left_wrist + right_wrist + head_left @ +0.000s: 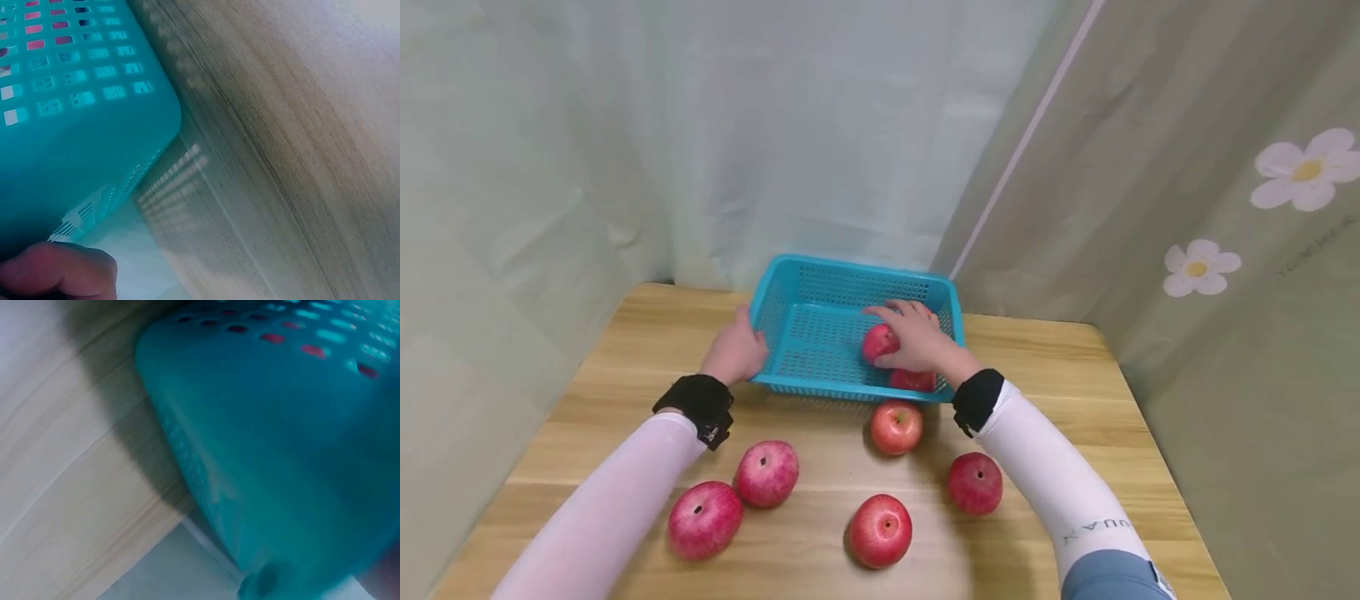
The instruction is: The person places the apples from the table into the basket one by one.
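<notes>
Right grip, apparently around apple, head-view only

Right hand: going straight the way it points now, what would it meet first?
Past the apple it holds, the right hand would probably meet the basket's far wall, though depth is unclear.

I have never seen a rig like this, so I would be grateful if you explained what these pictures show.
There is no machine here, just a person's two bare hands. The widest picture comes from a camera worn on the head, looking forward and down. The other two come from cameras on the wrists, each showing the blue basket close up. Five red apples lie on the wooden table in front of the basket. The left hand grips the basket's left end. The right hand reaches inside and holds an apple, with at least one more apple near it.
</notes>
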Available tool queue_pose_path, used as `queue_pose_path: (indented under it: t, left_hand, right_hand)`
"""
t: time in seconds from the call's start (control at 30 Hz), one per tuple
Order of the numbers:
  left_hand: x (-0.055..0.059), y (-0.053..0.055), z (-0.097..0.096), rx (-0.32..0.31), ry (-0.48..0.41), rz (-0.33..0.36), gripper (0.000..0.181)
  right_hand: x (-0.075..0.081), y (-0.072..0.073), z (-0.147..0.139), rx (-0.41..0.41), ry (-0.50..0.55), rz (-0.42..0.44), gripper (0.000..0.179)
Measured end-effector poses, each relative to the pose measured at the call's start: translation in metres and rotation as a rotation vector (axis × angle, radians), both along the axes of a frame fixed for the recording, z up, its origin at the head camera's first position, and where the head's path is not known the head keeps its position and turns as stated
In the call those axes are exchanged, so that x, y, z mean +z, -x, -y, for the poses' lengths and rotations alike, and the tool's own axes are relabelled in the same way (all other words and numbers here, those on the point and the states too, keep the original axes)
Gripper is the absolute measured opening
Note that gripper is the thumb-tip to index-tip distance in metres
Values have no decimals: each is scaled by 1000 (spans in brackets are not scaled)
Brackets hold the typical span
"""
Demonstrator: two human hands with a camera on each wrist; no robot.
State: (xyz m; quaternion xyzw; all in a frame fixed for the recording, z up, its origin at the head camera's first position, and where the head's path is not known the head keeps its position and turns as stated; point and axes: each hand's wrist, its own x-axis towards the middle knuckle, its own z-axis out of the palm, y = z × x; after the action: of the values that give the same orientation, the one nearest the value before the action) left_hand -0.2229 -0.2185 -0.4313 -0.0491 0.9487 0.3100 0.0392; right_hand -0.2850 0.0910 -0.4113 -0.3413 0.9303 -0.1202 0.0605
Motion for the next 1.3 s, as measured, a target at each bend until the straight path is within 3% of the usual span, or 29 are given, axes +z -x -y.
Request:
queue_pose_path:
  t: [0.23,0.63,0.97,1.13,1.3]
  left_hand:
    - [1,7,0,-5,-4,-17,59]
    - [0,13,0,-11,-2,-23,60]
    - [0,13,-4,-19,-16,-11,59]
    - [1,13,-1,-22,-21,-13,59]
    - [0,13,3,-24,-22,-21,58]
  right_hand:
    - [9,1,-37,-54,129,27,84]
    - [8,-8,-74,-69,206,9,78]
    - [13,-42,-118,-82,343,-4,54]
    - [13,-65,-142,-121,386,54,38]
    - [7,-85,-161,-150,351,115,31]
